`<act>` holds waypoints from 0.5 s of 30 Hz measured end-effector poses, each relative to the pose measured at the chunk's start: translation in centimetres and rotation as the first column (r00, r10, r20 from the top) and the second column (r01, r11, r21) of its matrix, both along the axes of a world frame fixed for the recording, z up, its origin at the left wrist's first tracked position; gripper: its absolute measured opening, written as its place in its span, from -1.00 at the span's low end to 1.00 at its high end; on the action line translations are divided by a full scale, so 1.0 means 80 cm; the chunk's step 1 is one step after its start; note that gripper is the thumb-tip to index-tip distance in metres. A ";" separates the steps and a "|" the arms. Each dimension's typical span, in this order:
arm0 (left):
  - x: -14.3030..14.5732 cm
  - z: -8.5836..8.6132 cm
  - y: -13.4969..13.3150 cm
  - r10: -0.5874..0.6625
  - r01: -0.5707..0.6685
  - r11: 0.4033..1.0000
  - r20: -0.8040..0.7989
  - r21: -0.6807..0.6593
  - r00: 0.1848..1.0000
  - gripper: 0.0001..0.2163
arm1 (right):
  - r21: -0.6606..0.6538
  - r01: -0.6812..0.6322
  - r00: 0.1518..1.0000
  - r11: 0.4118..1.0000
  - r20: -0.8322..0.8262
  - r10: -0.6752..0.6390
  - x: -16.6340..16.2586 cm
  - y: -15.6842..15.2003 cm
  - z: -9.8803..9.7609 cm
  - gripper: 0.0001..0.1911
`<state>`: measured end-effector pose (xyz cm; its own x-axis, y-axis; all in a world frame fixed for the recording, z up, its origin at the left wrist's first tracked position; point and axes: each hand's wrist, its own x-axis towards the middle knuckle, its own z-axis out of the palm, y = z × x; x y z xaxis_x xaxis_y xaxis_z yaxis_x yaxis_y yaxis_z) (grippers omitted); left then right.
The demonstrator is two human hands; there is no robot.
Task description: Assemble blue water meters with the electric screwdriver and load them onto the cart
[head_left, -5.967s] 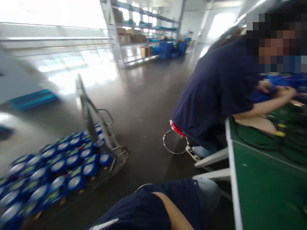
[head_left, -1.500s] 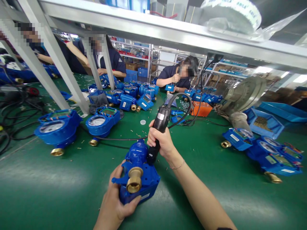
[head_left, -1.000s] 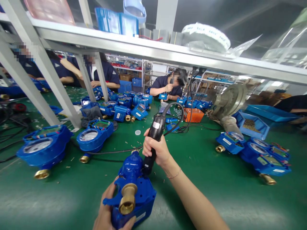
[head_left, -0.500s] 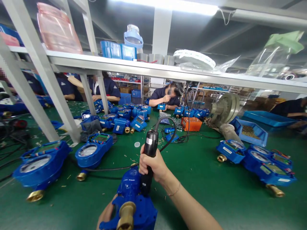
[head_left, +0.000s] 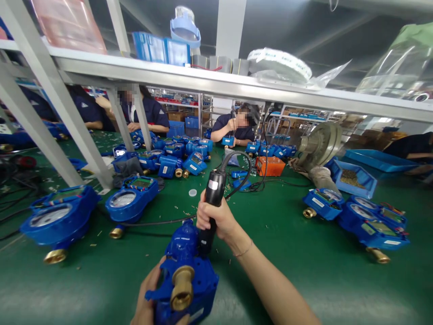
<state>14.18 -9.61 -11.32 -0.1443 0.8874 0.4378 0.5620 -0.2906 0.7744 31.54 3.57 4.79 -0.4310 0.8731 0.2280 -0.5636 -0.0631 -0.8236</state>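
Observation:
A blue water meter [head_left: 187,271] with a brass threaded end [head_left: 181,287] stands on the green table [head_left: 287,271] right in front of me. My left hand [head_left: 147,298] grips its lower left side. My right hand [head_left: 216,219] is wrapped round a black electric screwdriver [head_left: 211,203], held nearly upright with its tip down against the meter's top. A black cable [head_left: 240,169] loops off the tool's upper end.
Two blue meters [head_left: 130,203] lie at the left, and more meters [head_left: 368,219] at the right. A blue tray of small parts [head_left: 353,178], an orange box [head_left: 269,165] and a metal blower [head_left: 320,144] stand further back. People work across the table under a grey shelf [head_left: 216,85].
Six seconds ago the view faced the floor and a cart of meters; now it faces the table. Over the last second the view tilted slightly; both hands keep the meter and the screwdriver.

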 end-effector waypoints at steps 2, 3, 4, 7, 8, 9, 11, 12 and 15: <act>0.000 0.007 -0.005 -0.037 0.037 0.999 -0.030 -0.017 0.999 -0.18 | 0.015 -0.012 1.000 1.000 0.006 0.012 0.001 0.000 -0.001 -0.75; -0.002 0.008 -0.006 -0.054 0.053 0.998 -0.043 -0.021 0.998 -0.16 | 0.028 -0.017 1.000 0.999 0.010 0.017 0.000 0.001 -0.002 -0.75; -0.005 0.009 -0.005 -0.070 0.069 0.997 -0.058 -0.023 0.996 -0.14 | 0.040 -0.021 1.000 0.999 0.014 0.020 0.000 0.001 -0.002 -0.76; -0.014 0.004 -0.003 -0.112 0.108 0.993 -0.108 -0.036 0.988 -0.14 | 0.053 -0.011 1.000 0.999 0.028 0.009 -0.001 0.001 0.002 -0.78; -0.017 0.003 -0.003 -0.115 0.112 0.993 -0.121 -0.036 0.986 -0.14 | 0.057 0.009 0.999 0.998 0.033 -0.011 0.000 0.001 0.007 -0.79; -0.018 0.001 -0.003 -0.113 0.109 0.993 -0.130 -0.037 0.985 -0.15 | 0.065 0.037 0.999 0.997 0.037 -0.039 0.003 0.000 0.013 -0.79; -0.019 0.001 -0.004 -0.100 0.097 0.995 -0.135 -0.031 0.986 -0.15 | 0.098 0.112 0.993 0.989 0.032 -0.116 0.011 -0.004 0.031 -0.80; -0.018 0.002 -0.005 -0.095 0.092 0.995 -0.135 -0.024 0.986 -0.15 | 0.121 0.143 0.989 0.982 0.027 -0.147 0.017 -0.007 0.041 -0.81; -0.012 0.011 -0.007 -0.096 0.092 0.995 -0.124 -0.036 0.988 -0.16 | 0.169 0.161 0.986 0.972 0.023 -0.167 0.033 -0.023 0.066 -0.83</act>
